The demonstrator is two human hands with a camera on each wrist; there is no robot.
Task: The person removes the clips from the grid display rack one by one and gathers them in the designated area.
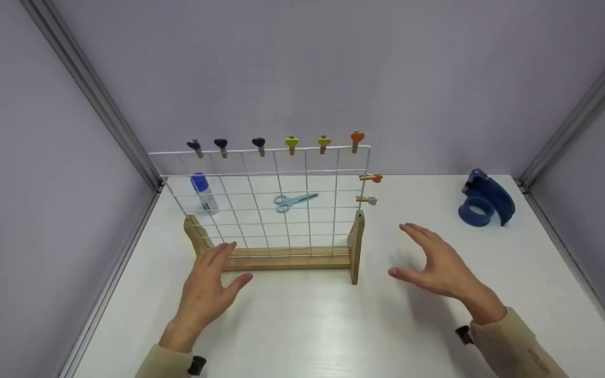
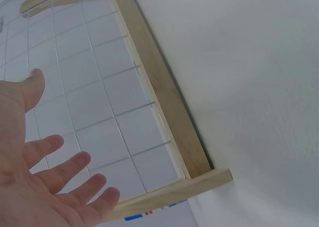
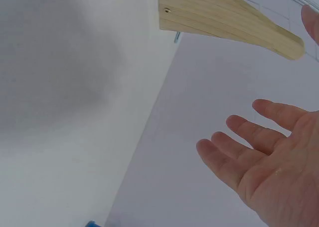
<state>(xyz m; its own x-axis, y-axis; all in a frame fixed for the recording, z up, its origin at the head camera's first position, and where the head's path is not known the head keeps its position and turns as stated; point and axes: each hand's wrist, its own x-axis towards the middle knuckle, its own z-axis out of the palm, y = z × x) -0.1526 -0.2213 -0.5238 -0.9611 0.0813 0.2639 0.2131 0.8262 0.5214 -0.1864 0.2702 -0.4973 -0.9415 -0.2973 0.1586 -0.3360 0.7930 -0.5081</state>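
Observation:
A white wire grid (image 1: 294,199) stands in a wooden base (image 1: 287,262) on the white table. Along its top edge are several heart clothespins: dark ones (image 1: 221,144) at left, yellow (image 1: 292,144) in the middle, an orange one (image 1: 356,139) at right. An orange pin (image 1: 372,178) and a pale pin (image 1: 367,200) are clipped to its right side. My left hand (image 1: 205,289), fingers spread and holding nothing, is by the base's left end. To the right of the stand my right hand (image 1: 441,268) hovers with fingers extended, also holding nothing.
Behind the grid lie light-blue scissors (image 1: 293,201) and a glue stick (image 1: 205,193) with a blue cap. A blue tape dispenser (image 1: 486,199) sits at the back right. Grey panels (image 1: 302,68) enclose the table.

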